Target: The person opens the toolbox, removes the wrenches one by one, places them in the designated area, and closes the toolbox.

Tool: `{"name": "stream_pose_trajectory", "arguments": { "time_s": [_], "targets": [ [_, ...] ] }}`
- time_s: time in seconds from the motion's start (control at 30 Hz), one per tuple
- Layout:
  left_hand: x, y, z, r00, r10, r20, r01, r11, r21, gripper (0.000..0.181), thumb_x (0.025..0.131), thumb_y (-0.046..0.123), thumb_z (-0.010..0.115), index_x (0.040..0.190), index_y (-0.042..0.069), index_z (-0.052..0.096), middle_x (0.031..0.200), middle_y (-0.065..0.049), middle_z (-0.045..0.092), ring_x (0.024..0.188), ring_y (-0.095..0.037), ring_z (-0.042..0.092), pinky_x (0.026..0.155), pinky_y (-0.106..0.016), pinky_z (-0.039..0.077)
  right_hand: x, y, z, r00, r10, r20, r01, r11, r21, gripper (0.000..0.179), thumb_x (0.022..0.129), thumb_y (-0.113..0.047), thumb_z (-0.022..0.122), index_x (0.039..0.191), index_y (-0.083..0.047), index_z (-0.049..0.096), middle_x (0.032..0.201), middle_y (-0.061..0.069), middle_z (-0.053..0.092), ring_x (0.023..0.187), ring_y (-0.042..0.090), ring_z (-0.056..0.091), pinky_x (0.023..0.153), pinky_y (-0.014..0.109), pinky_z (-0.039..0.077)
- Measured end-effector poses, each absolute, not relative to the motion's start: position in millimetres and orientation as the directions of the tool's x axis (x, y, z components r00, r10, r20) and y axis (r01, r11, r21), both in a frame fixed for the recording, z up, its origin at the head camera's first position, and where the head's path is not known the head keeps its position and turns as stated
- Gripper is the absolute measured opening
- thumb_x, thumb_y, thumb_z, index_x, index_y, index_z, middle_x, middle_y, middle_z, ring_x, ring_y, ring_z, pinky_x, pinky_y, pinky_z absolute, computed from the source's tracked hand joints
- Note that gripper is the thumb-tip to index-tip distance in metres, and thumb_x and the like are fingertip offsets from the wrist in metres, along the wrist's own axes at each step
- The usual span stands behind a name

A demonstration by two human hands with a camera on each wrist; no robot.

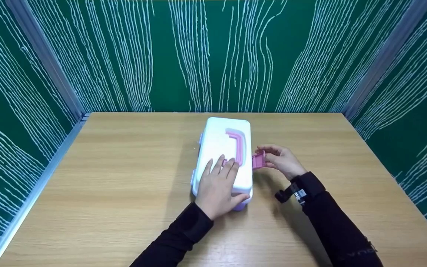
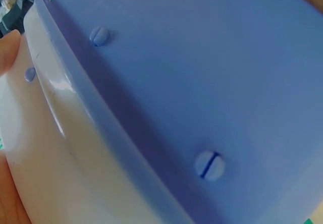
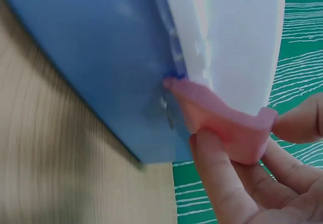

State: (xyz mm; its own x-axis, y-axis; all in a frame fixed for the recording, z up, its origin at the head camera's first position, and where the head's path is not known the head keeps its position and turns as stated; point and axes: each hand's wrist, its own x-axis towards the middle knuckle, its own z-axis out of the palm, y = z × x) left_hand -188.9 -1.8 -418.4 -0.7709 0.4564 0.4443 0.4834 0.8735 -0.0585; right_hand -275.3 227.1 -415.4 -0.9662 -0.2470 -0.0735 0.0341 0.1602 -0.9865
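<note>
While your left hand (image 1: 218, 187) lies flat, fingers spread, on the white plastic case with pink handle (image 1: 224, 148), your right hand (image 1: 282, 160) pinches its pink latch (image 1: 258, 161); unlatching looks underway, so swing it fully clear next.

The head view is evenly and brightly lit from above, with soft shadows falling on the wooden table (image 1: 124, 178) just to the left of the white box (image 1: 224, 148) and beneath the forearms. Its straight wall posts bow outward toward the upper corners, a wide-lens distortion. The left wrist view is very close and soft, with a pale glare streak on the box's white lid at middle left. In the right wrist view the wood grain at lower left is smeared and out of focus, while the fingers (image 3: 222, 183) at lower right are slightly blurred.
</note>
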Motion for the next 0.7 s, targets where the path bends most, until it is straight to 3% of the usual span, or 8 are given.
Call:
{"name": "stream_pose_trajectory", "arguments": {
  "time_s": [0.17,0.33,0.7],
  "targets": [
    [-189,-2,-419,-0.773,0.457,0.44,0.483,0.873,-0.058,0.088,0.074,0.075,0.047,0.136,0.013,0.042,0.139,-0.003,0.046,0.134,-0.026,0.033,0.11,-0.047,0.023,-277,232,-418,-0.964,-0.264,-0.016,-0.075,0.329,-0.941,0.043,0.084,0.003,0.052,0.127,0.009,0.048,0.122,0.027,0.054,0.099,0.026,0.058,0.077,0.023,0.052],
    [-188,-2,-420,-0.766,0.454,0.454,0.476,0.876,-0.073,0.088,0.074,0.075,0.047,0.136,0.013,0.043,0.138,-0.003,0.047,0.133,-0.026,0.034,0.109,-0.047,0.024,-278,234,-423,-0.957,-0.291,0.019,-0.161,0.475,-0.865,0.044,0.082,-0.005,0.063,0.124,0.003,0.054,0.116,0.021,0.06,0.097,0.03,0.057,0.078,0.023,0.048],
    [-189,-1,-420,-0.77,0.452,0.45,0.473,0.878,-0.071,0.088,0.074,0.075,0.046,0.136,0.013,0.043,0.138,-0.003,0.047,0.133,-0.026,0.034,0.109,-0.047,0.024,-281,230,-444,-0.948,-0.317,0.025,-0.198,0.524,-0.829,0.048,0.077,-0.007,0.069,0.122,0.004,0.055,0.119,0.02,0.058,0.101,0.03,0.055,0.083,0.032,0.048]
  ]
}}
